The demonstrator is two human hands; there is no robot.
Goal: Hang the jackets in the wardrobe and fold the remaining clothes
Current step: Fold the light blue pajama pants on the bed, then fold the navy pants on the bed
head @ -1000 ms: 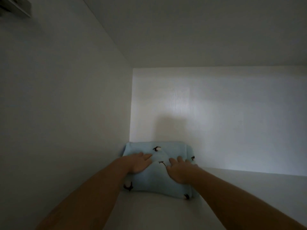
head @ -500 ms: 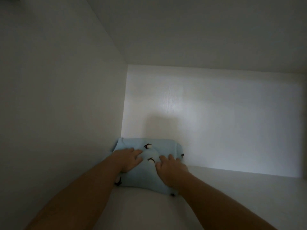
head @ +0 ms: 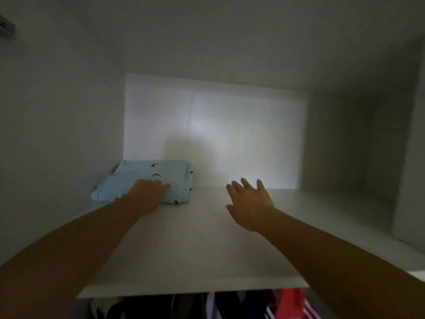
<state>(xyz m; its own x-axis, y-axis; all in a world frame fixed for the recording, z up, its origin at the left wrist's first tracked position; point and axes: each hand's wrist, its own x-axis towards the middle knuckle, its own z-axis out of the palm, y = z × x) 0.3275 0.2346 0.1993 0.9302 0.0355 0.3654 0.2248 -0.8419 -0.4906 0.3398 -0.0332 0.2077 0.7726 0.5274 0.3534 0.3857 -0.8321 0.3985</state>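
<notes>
A folded light-blue garment (head: 138,183) with small dark prints lies on the white wardrobe shelf (head: 195,256), pushed into the back left corner. My left hand (head: 149,194) rests flat on its near right part, fingers straight. My right hand (head: 249,201) hovers above the bare shelf to the right of the garment, fingers spread, holding nothing.
White side walls (head: 64,134) and a white back panel (head: 216,132) close in the compartment. Below the shelf's front edge hang several garments (head: 232,305), among them a red one with white stripes (head: 291,303).
My right hand has lifted off the blue garment and moved right over the shelf. The view has pulled back, showing the shelf's front edge and the hanging clothes below.
</notes>
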